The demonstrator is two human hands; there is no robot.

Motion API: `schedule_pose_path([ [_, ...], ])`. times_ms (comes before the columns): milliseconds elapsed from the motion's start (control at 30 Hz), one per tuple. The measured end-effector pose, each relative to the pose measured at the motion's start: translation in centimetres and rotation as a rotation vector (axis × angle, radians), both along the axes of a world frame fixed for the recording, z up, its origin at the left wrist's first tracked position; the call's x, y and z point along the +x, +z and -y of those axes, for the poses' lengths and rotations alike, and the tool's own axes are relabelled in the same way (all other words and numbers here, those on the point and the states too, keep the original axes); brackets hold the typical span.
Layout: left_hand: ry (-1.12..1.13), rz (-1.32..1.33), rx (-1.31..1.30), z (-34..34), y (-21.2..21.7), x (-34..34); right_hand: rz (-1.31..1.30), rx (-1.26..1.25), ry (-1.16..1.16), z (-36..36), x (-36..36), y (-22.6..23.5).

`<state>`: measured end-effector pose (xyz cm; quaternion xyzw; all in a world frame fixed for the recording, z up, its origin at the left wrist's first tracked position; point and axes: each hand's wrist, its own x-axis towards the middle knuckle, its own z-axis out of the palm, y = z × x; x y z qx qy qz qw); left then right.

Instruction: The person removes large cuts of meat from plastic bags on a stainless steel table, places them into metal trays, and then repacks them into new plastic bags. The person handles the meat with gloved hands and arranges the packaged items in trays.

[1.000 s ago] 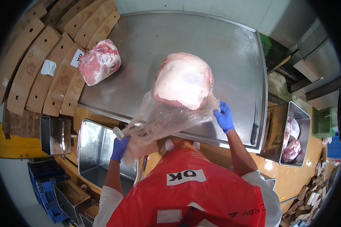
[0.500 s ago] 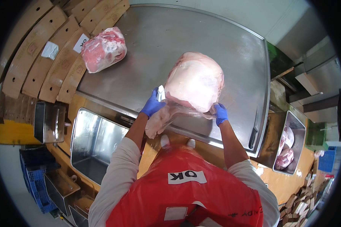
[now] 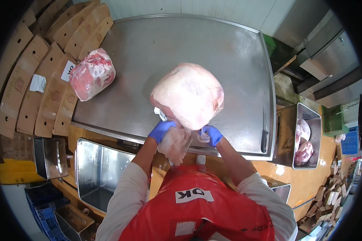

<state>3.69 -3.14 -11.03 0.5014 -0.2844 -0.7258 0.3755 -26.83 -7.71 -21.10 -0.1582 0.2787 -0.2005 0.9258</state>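
A large pale, fat-covered cut of meat lies on the steel table close to its front edge. My left hand, in a blue glove, is closed on a bunched clear plastic bag that hangs over the table's edge. A crumpled white piece sticks out between that hand and the meat. At the meat's lower right, my blue-gloved right hand is closed on another part of the plastic. The two hands are a short way apart, both against the meat's near side.
A second piece of meat sits at the table's left, beside stacked cardboard boxes. A knife lies near the right front corner. One steel bin stands front left; another bin, holding meat, stands to the right.
The meat has turned and shifted left on the table. My right hand has moved left, closer to the left hand, and the plastic is more gathered. The whole view has also shifted.
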Motion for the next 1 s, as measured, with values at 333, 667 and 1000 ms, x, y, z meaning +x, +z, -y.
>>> schedule_pose_path([
  [333, 0.188, -0.766, -0.007, 6.0, 13.0, -1.5, -0.101, -0.391, -0.424, 8.5, 4.6, 26.4],
  [667, 0.313, -0.207, -0.146, 1.5, 2.8, 4.4, -0.435, -0.414, -0.511, 8.6, -4.3, 13.8],
  [1000, 0.389, 0.044, -0.111, 0.2, 15.8, 2.6, -0.576, -0.817, -0.514, 7.4, 0.1, 18.2],
])
